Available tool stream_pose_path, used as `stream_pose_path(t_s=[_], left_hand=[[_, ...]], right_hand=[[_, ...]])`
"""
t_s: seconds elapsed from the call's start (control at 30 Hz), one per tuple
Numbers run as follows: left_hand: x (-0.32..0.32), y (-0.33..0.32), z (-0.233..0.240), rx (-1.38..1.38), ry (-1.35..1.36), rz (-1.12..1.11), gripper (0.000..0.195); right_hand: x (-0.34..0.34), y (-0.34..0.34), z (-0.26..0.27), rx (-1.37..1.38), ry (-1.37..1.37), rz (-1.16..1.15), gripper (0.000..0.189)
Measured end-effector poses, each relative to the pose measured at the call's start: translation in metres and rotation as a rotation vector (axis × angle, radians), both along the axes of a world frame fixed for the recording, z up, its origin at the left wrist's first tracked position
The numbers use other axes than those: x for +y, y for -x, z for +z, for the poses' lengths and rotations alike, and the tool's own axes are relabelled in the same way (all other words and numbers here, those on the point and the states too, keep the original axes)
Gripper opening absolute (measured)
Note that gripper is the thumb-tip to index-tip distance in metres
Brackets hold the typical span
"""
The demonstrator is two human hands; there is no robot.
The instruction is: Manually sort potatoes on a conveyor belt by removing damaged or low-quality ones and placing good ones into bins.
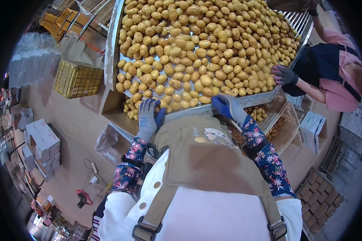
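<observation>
A slanted metal sorting table (109, 60) carries a thick layer of yellow potatoes (205, 64) before me. My left hand (149, 116), in a grey and blue work glove, is at the table's front left corner beside the lowest potatoes. Its thumb stands apart from the fingers, and no potato shows in its grip. Over the front metal rim (196, 110) is my right hand (229, 107), gloved alike, with its fingers bent close to a potato. Its palm is hidden, so whether it holds something is unclear. More potatoes (130, 109) lie below the left corner.
A co-worker's dark-gloved hand (285, 75) touches potatoes at the right edge. Plastic crates (285, 126) holding potatoes stand below right, near a white carton (312, 129). To the left are a yellow crate (78, 79), a plastic-lined box (110, 141), stacked cartons (43, 137) and a floor cable (69, 134).
</observation>
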State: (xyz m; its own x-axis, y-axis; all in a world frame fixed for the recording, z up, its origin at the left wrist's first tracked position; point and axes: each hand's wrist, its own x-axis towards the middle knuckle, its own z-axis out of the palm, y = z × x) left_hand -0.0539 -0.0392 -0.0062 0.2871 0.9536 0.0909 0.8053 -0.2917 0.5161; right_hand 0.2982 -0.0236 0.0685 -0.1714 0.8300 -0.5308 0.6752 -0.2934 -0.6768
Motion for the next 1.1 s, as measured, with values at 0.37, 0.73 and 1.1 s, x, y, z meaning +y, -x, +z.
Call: stream_pose_path(t_s=[0.37,0.73,1.1], left_hand=[[0.089,-0.048,-0.007,0.321,-0.014,0.019,0.064],[0.112,0.043,0.050,0.197,-0.332,0.407,0.072],[0.065,0.010,0.039,-0.006,0.493,0.051,0.044]], right_hand=[[0.050,0.124,-0.080,-0.485,-0.451,0.504,0.059],[0.067,0.104,-0.050,-0.252,-0.189,0.421,0.067],[0.008,0.003,-0.042,0.014,-0.327,-0.315,0.034]])
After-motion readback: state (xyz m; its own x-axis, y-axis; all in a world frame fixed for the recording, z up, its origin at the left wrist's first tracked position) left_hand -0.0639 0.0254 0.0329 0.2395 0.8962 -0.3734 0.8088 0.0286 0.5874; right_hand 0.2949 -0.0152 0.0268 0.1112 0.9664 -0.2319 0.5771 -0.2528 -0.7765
